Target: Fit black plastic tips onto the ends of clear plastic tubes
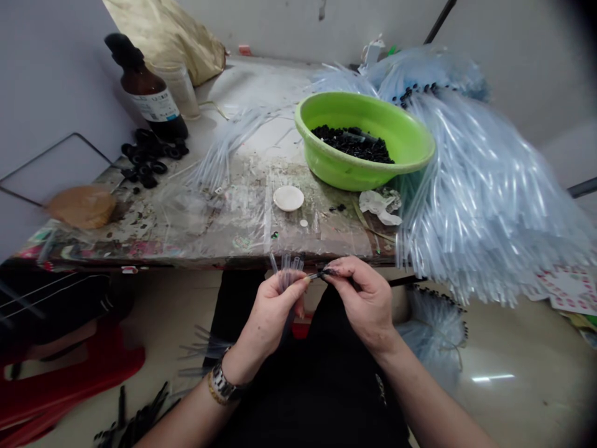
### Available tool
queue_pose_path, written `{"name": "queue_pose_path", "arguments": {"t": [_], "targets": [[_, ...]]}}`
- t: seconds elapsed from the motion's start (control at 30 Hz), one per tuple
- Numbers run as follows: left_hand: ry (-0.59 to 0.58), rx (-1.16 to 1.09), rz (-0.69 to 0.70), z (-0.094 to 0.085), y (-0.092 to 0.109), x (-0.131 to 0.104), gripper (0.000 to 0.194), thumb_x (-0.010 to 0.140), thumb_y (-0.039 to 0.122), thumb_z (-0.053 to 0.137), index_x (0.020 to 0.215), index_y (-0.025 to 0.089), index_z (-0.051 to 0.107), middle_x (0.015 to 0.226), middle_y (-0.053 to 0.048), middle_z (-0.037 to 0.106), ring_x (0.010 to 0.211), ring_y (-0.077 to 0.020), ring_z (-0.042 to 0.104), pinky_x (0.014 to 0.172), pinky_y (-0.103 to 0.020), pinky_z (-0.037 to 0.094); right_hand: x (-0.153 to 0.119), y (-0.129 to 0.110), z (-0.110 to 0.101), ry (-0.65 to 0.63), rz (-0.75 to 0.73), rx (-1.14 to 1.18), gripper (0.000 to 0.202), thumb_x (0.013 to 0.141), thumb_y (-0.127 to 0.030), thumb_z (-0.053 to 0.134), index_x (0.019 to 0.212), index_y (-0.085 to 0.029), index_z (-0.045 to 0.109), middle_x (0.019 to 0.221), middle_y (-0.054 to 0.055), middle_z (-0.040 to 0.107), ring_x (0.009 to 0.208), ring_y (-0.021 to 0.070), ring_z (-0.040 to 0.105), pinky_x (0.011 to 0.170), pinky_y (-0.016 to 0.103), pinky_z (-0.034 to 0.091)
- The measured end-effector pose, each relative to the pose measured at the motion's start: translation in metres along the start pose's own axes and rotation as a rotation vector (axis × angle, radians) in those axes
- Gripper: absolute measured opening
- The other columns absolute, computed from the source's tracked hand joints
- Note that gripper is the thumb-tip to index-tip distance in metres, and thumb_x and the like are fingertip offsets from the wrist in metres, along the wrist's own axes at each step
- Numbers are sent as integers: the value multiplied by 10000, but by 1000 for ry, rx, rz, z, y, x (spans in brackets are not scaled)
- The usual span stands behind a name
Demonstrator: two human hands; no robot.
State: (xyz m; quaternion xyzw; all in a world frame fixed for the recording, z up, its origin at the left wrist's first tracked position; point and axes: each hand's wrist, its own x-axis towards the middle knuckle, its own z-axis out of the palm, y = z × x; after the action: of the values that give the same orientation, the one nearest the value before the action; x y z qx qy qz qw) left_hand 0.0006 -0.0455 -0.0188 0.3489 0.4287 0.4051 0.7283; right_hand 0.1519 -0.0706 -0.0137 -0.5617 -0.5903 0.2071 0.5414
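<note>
My left hand [273, 305] is closed around several clear plastic tubes [290, 261], whose ends stick up above the fingers. Its thumb and forefinger pinch the end of one tube that points to the right. My right hand [361, 295] pinches a small black piece [323, 272] at that tube's end; whether it is seated on the tube I cannot tell. Dark smudges mark the right fingertips. Both hands are in front of the table edge, above the lap. Beyond them on the table lies a small white dish [288, 198].
A green basin [364, 143] holds small black parts. Clear tubes [485, 193] are heaped at the right, with more loose tubes [228, 146] left of centre. A brown bottle [149, 93] stands near black rings [147, 162]. A red stool [93, 379] is at the lower left.
</note>
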Motion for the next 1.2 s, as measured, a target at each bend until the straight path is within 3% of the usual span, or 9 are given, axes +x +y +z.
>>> {"name": "queue_pose_path", "arguments": {"t": [0.6,1.2], "targets": [[-23,-63,-15,-1,-5,0,130,750,229,688,802,144,604,524,72,482,416,-55,422,436,-184,349,-9,0,3,10,-196,-90,184,797,-8,597,794,-191,583,797,29,635,765,148,595,704,309,487],[-79,64,-50,-4,-5,1,147,785,278,666,811,139,625,471,59,503,423,-61,430,452,-177,348,-15,0,-1,-3,-85,-37,156,808,-43,607,820,-198,599,818,20,643,767,144,600,722,304,489]]}}
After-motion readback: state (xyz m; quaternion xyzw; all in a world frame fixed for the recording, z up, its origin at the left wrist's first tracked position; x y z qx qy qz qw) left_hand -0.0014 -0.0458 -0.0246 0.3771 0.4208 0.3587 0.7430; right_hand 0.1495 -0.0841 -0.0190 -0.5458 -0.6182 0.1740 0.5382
